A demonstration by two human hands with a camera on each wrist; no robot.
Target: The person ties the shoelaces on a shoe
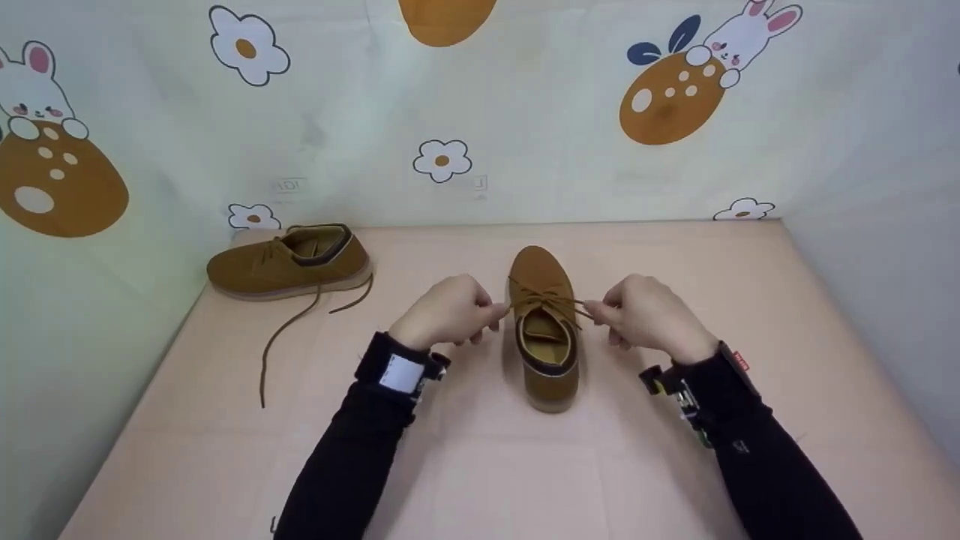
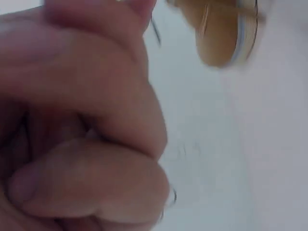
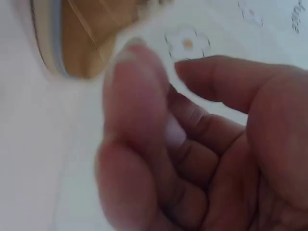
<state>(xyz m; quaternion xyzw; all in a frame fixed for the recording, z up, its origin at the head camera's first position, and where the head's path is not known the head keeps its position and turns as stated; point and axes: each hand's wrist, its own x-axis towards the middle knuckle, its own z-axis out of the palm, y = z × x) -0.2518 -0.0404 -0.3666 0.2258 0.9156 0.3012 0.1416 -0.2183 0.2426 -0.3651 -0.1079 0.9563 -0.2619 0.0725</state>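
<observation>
A brown lace-up shoe (image 1: 550, 390) stands on the pink surface, toe toward the far wall. Its shoelace (image 1: 551, 300) is crossed over the tongue, with strands spread to both sides. From the left side, my left hand (image 1: 455, 311) pinches the shoelace at the fingertips. My right hand (image 1: 649, 315) holds the strands at the other side; the right wrist view shows its fingers curled, with a gap visible between thumb and fingertips. In the left wrist view the curled left hand (image 2: 91, 110) hides the pinched lace. The shoe (image 2: 219, 36) appears blurred at the top there.
A second brown shoe (image 1: 292, 266) stands at the far left, its toe pointing left. One long loose lace (image 1: 277, 341) trails from it across the surface, and a shorter end lies near its heel. Patterned cloth walls (image 1: 525, 112) rise at the back and sides.
</observation>
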